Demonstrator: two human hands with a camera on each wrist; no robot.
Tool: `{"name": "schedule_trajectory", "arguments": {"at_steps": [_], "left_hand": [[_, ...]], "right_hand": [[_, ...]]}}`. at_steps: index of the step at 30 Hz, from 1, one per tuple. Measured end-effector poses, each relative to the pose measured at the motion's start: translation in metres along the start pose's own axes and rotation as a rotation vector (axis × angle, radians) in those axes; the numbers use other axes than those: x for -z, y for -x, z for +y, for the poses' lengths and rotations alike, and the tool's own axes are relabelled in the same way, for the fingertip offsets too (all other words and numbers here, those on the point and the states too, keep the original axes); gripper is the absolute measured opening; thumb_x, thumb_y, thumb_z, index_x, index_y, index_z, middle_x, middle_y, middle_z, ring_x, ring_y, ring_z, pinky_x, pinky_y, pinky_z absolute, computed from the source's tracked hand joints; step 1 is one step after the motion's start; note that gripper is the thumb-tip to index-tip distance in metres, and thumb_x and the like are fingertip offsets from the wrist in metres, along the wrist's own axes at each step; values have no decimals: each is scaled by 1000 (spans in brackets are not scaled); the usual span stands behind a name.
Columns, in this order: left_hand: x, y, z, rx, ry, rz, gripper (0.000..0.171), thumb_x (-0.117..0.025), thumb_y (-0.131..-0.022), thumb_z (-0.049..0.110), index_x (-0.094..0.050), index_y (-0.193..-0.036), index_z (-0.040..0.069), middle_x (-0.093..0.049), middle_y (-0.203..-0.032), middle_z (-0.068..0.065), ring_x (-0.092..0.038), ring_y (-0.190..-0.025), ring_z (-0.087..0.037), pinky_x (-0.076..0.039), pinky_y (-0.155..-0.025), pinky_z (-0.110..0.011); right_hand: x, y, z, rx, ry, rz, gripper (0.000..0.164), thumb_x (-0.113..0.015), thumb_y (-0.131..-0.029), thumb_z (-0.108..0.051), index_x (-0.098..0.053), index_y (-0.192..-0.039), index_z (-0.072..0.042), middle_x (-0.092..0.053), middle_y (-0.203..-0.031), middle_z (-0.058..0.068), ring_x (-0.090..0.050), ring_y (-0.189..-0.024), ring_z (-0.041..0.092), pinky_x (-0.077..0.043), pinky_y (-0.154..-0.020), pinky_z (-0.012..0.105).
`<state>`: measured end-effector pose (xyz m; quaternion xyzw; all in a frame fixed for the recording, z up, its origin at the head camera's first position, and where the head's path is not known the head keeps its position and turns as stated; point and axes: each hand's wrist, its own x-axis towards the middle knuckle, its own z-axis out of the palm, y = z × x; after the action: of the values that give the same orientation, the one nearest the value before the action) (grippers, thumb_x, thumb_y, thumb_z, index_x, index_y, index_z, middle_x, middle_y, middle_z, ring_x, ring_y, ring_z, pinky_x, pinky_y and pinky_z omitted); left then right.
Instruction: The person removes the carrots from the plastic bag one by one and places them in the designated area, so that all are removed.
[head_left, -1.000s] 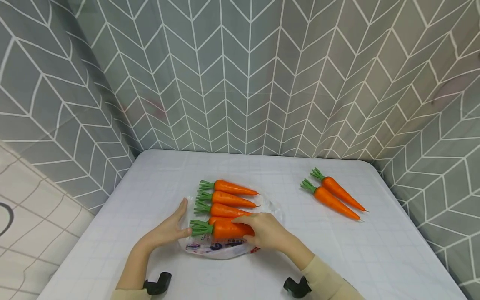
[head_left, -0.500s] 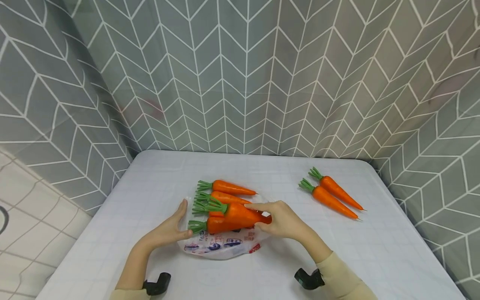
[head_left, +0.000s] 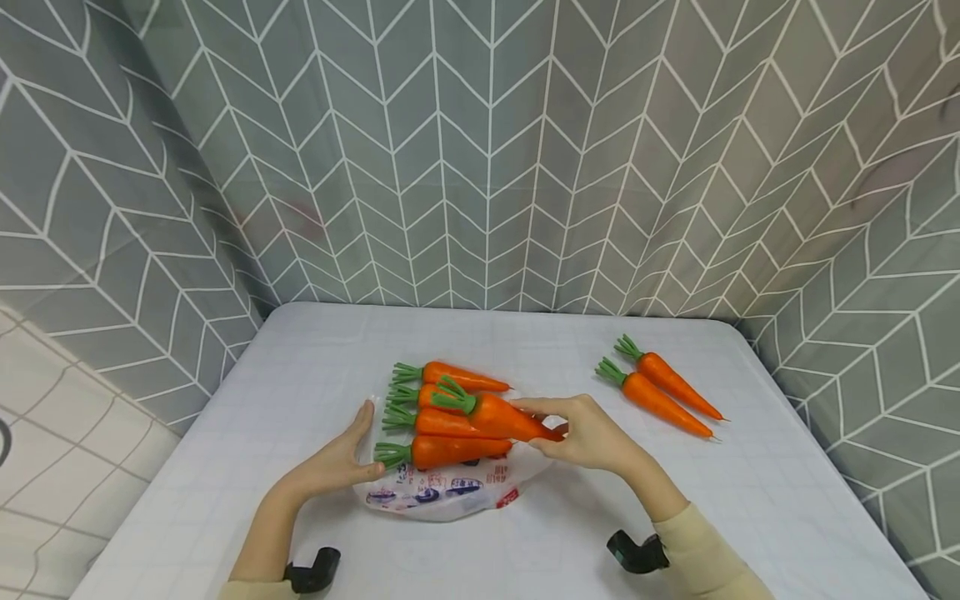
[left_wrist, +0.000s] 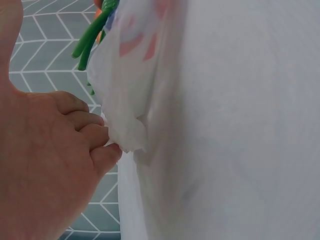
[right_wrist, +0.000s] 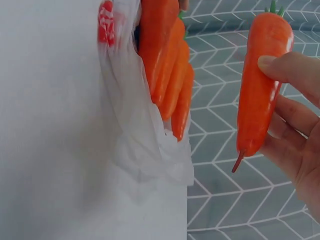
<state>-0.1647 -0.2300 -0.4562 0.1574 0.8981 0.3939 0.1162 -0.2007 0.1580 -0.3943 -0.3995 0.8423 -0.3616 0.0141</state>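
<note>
My right hand (head_left: 588, 433) grips an orange carrot (head_left: 498, 415) with a green top, raised above the others and pointing its tip to the lower right. In the right wrist view the thumb presses the carrot's (right_wrist: 257, 85) side. Several carrots (head_left: 457, 452) lie side by side on a thin white printed plastic bag (head_left: 450, 502), their green tops to the left. At the bag's left edge rests my left hand (head_left: 330, 467), thumb and fingers spread apart. The left wrist view shows its fingers (left_wrist: 95, 134) touching the bag's edge (left_wrist: 125, 100); their tips are partly hidden.
Two more carrots (head_left: 663, 402) lie together at the back right of the white-covered table (head_left: 300, 358). Grey curtains (head_left: 487, 167) with white chevron lines surround the back and sides. A black wrist mount (head_left: 637, 552) sits on each wrist.
My right hand has lifted the carrot off the front of the row and moved it rightward and slightly back, uncovering the carrot beneath. The left hand has stayed at the bag's edge.
</note>
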Motion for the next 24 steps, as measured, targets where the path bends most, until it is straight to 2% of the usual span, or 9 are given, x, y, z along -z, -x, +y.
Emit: {"name": "schedule_trajectory", "arguments": {"at_steps": [6, 17, 24], "left_hand": [[0, 0, 1, 19, -13, 0, 113, -74, -81, 42, -1, -148, -12, 1, -154, -33, -4, -140, -50, -13, -111, -61], [1, 0, 1, 20, -19, -12, 116, -75, -80, 43, 1, -148, -11, 2, -154, -33, -3, -140, -50, -13, -111, -60], [0, -1, 1, 38, -9, -18, 116, -77, -79, 39, 1, -148, -11, 3, -154, -33, -2, -141, -50, -12, -111, -60]], "right_hand": [[7, 7, 3, -7, 1, 4, 52, -76, -81, -7, -62, -130, -18, -69, -112, -2, -63, -94, 11, -56, -73, 25], [25, 27, 14, -26, 33, 54, 51, -76, -81, -5, -63, -129, -16, -69, -113, 0, -64, -96, 14, -57, -71, 24], [34, 39, 17, -25, 50, 83, 53, -77, -79, -3, -63, -129, -15, -70, -109, -1, -64, -94, 12, -57, -68, 24]]}}
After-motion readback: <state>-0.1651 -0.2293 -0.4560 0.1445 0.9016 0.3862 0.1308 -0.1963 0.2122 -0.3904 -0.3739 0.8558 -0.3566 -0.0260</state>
